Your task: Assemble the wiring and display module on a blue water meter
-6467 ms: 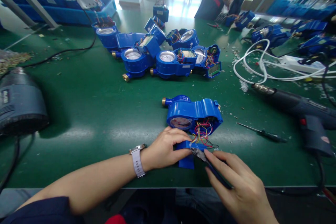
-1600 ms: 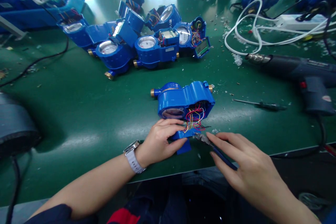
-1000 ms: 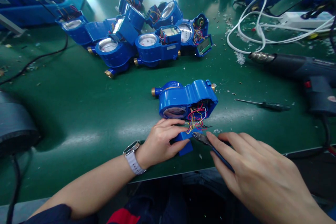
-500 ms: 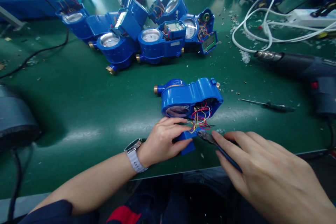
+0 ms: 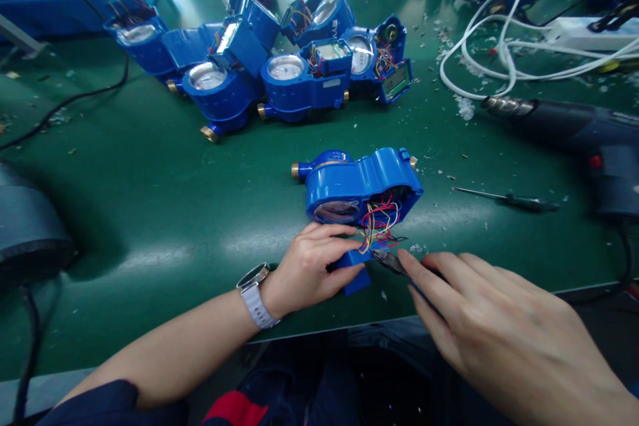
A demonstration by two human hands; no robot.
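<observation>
A blue water meter (image 5: 359, 180) lies tipped on its side near the table's front, its round window facing me. Red, yellow and white wires (image 5: 382, 219) spill from its open compartment down to a blue plastic cover (image 5: 357, 279). My left hand (image 5: 319, 261) is closed around that cover, thumb below and fingers above. In my right hand (image 5: 479, 313) are dark-handled cutting pliers (image 5: 389, 261), their jaws at the cover's right edge beside the wires. Whether the jaws grip a wire is too small to tell.
Several opened blue meters (image 5: 287, 73) stand at the back. A screwdriver (image 5: 509, 199) and a heat gun (image 5: 564, 123) lie at right, below a coiled white cable (image 5: 464, 56). Blue crates (image 5: 74, 13) stand far left, with a dark round device (image 5: 30, 226) nearer.
My right hand and the pliers have shifted slightly left, bringing the jaws closer to the wires. My left hand keeps its hold on the cover.
</observation>
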